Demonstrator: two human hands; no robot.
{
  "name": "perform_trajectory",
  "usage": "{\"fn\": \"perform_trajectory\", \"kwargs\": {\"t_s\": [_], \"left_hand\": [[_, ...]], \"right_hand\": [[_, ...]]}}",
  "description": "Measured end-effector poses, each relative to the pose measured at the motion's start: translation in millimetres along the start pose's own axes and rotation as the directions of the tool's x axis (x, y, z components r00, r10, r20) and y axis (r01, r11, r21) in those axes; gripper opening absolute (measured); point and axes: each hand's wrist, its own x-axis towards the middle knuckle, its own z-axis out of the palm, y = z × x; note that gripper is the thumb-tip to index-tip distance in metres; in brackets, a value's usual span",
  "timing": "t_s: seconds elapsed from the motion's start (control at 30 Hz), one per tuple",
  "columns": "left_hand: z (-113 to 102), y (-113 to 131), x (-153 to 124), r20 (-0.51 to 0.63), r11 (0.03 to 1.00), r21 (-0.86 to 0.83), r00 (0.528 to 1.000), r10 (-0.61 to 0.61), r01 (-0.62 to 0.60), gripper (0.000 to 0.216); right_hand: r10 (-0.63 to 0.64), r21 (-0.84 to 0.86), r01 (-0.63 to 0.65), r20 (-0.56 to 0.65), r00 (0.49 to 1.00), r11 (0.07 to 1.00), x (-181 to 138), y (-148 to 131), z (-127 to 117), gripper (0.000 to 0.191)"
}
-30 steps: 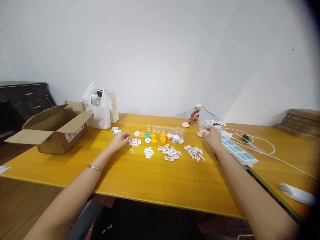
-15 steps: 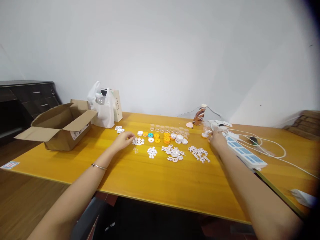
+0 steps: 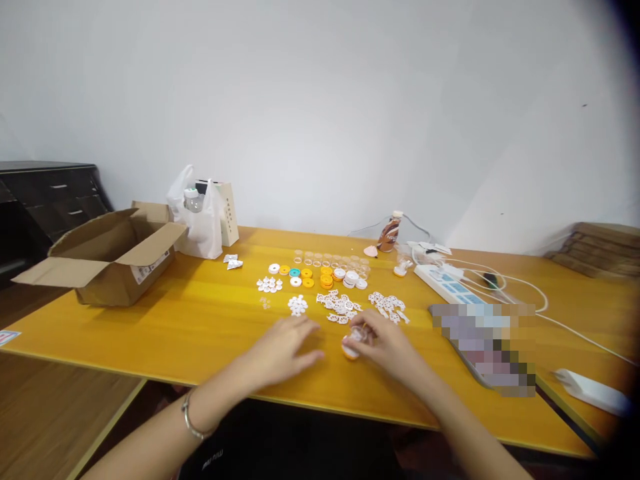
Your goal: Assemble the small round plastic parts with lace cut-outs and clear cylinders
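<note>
In my right hand (image 3: 383, 340) is a small round plastic assembly (image 3: 351, 348) with a white and orange base, low over the front of the table. Its top is partly hidden by my fingers. My left hand (image 3: 287, 350) is just left of it, empty, with thumb and fingers apart. Beyond the hands lie white perforated cutout pieces (image 3: 340, 307) and a second group of cutouts (image 3: 387, 305). White round caps (image 3: 298, 305), white pegged pieces (image 3: 270, 285) and tiny clear rings (image 3: 265, 303) lie farther left. Orange discs (image 3: 327, 280) and white discs (image 3: 351, 277) stand behind, before clear cups (image 3: 327, 260).
A similar assembly (image 3: 400, 270) stands by a power strip (image 3: 445, 283) with white cables. At right lies a flat dark-edged device (image 3: 465, 360), its face pixelated. An open cardboard box (image 3: 110, 280), a plastic bag (image 3: 203, 230) and a brown drink bottle (image 3: 390, 232) stand farther back.
My right hand has come from beside the power strip to the front middle, now holding the round assembly. My left hand has moved from the pegged pieces toward it. The view has shifted slightly.
</note>
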Motion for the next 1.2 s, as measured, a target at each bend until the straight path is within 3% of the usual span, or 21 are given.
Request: {"fn": "perform_trajectory", "kwargs": {"t_s": [0.1, 0.27, 0.43, 0.6, 0.87, 1.07, 1.13, 1.2], "left_hand": [[31.6, 17.2, -9.8, 0.048, 0.999, -0.028, 0.998, -0.040, 0.041, 0.034], [53.6, 11.3, -7.6, -0.081, 0.991, -0.010, 0.988, -0.132, 0.131, 0.026], [55.0, 4.0, -2.8, -0.105, 0.988, 0.026, 0.983, -0.151, 0.154, 0.020], [53.5, 7.3, -1.7, -0.071, 0.987, 0.009, 0.985, -0.158, 0.159, 0.017], [50.4, 10.6, -1.6, -0.052, 0.985, -0.115, 0.989, -0.138, 0.132, 0.014], [52.7, 6.0, -1.4, -0.070, 0.986, -0.083, 0.986, -0.154, 0.148, 0.013], [53.1, 6.5, -1.7, -0.080, 0.985, -0.089, 0.985, -0.155, 0.148, 0.015], [52.7, 8.2, -2.1, -0.086, 0.983, -0.099, 0.983, -0.161, 0.152, 0.017]], "right_hand": [[-0.027, 0.041, 0.028, -0.022, 0.999, 0.999, -5.9, -13.4, 20.6, 0.017], [0.035, 0.132, -0.025, -0.072, 0.997, 0.991, -7.4, -14.6, 45.9, 0.018], [0.004, 0.066, 0.002, -0.095, 0.995, 0.998, -13.0, -14.1, 58.5, 0.017], [0.083, -0.035, -0.083, 0.001, 0.997, 0.996, -17.8, -16.0, 60.5, 0.015], [0.009, -0.118, 0.000, 0.077, 0.997, 0.993, -19.8, -20.8, 57.9, 0.011], [-0.069, -0.058, 0.066, -0.055, 0.996, 0.996, -22.0, -17.8, 59.4, 0.052], [-0.013, -0.070, 0.006, -0.091, 0.996, 0.998, -21.2, -16.2, 61.1, 0.059], [0.057, -0.077, -0.063, -0.079, 0.995, 0.995, -20.4, -15.1, 62.6, 0.055]]}}
